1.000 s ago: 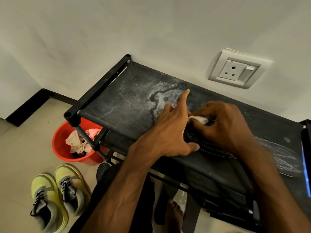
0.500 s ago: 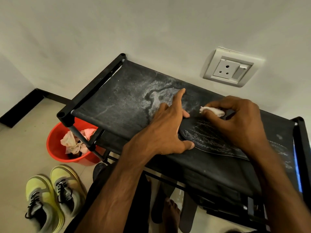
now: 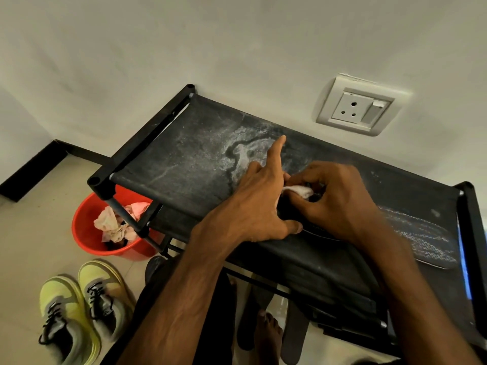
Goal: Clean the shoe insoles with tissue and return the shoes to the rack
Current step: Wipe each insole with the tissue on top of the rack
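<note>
Insole (image 3: 421,237) flat on the rack (image 3: 184,164) top, toe end right. Right hand (image 3: 340,198), pinching the wadded tissue (image 3: 299,190), pulled back left to the heel end beside the left hand (image 3: 259,204), spread and pressing down. Another wiping stroke; shoes (image 3: 84,309) left on the floor, unreturned.

Your rack (image 3: 184,164) has a matt black cloth shelf — dusty, streaked white — on smooth plastic-looking tubes. The bucket (image 3: 87,233) is glossy red plastic; the tissue (image 3: 299,190) in your fingers looks soft, crumpled paper — white.
</note>
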Action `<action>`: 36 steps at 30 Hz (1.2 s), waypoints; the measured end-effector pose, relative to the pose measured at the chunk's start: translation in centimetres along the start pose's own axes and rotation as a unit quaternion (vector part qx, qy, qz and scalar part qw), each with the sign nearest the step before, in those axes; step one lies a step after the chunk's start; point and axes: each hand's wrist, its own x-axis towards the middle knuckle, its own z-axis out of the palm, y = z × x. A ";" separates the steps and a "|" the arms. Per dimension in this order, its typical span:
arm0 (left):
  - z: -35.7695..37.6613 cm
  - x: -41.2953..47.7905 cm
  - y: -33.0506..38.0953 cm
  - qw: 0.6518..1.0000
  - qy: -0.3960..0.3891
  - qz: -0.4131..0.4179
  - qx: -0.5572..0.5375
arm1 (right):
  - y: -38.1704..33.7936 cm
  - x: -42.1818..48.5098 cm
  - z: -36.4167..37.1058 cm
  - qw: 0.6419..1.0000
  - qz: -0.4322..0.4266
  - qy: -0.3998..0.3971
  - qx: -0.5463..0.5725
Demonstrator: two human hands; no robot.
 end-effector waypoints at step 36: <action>-0.1 0.0 0.1 1.000 -0.006 0.000 0.014 | 0.8 0.1 -1.3 0.998 -0.005 -0.049 -0.026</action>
